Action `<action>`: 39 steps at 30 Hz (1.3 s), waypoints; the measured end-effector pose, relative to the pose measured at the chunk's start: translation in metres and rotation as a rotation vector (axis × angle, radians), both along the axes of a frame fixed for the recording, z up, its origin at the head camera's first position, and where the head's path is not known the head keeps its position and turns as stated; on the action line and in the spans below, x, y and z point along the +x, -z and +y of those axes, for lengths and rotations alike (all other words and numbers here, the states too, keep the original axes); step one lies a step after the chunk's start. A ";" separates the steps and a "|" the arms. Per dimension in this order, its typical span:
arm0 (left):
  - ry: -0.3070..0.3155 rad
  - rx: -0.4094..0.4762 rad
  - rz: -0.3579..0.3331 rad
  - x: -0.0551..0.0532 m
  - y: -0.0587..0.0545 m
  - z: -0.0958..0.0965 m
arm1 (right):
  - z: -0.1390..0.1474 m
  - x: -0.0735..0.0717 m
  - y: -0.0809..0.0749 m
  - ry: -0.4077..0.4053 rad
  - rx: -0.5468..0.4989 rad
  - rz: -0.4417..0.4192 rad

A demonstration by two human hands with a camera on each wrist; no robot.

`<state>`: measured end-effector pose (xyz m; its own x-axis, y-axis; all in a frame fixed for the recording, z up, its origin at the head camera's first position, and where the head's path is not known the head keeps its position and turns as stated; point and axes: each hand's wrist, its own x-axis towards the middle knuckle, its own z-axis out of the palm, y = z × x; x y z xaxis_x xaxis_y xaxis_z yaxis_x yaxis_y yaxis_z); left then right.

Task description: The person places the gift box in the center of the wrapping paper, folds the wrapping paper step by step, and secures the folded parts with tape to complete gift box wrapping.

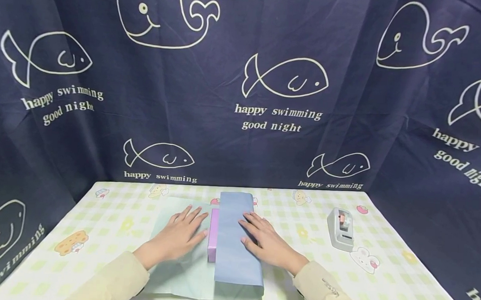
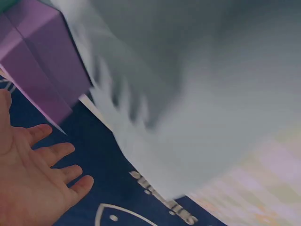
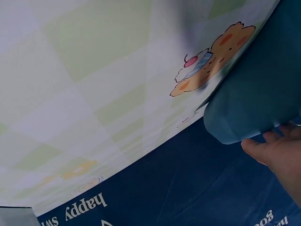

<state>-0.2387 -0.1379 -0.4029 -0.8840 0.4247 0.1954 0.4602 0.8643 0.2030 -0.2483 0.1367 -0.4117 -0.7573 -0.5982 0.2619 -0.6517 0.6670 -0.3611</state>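
Blue paper (image 1: 233, 258) is lying folded over from the right, hiding all but a narrow strip of the purple box (image 1: 213, 237), which is sitting near the middle of the pale green sheet (image 1: 189, 278). Left hand (image 1: 183, 235) is resting on the green part just beside the box, its fingers straight and slightly spread, gripping nothing. Right hand (image 1: 266, 239) is laying its fingers on the blue flap, pressing rather than pinching, it seems.

Judging by this, the wrapping is standing about halfway: one side is covering the box, but its turn at the right is looking rounded, not sharply creased. The left side is lying flat, so that fold is remaining, and the near end is reaching past the box unfolded. No tape is showing on the paper; the tape dispenser (image 1: 341, 230) is standing well apart on the right.
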 end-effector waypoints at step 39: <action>-0.264 -0.111 -0.118 -0.013 0.021 -0.102 | 0.000 0.003 -0.003 0.005 0.007 -0.058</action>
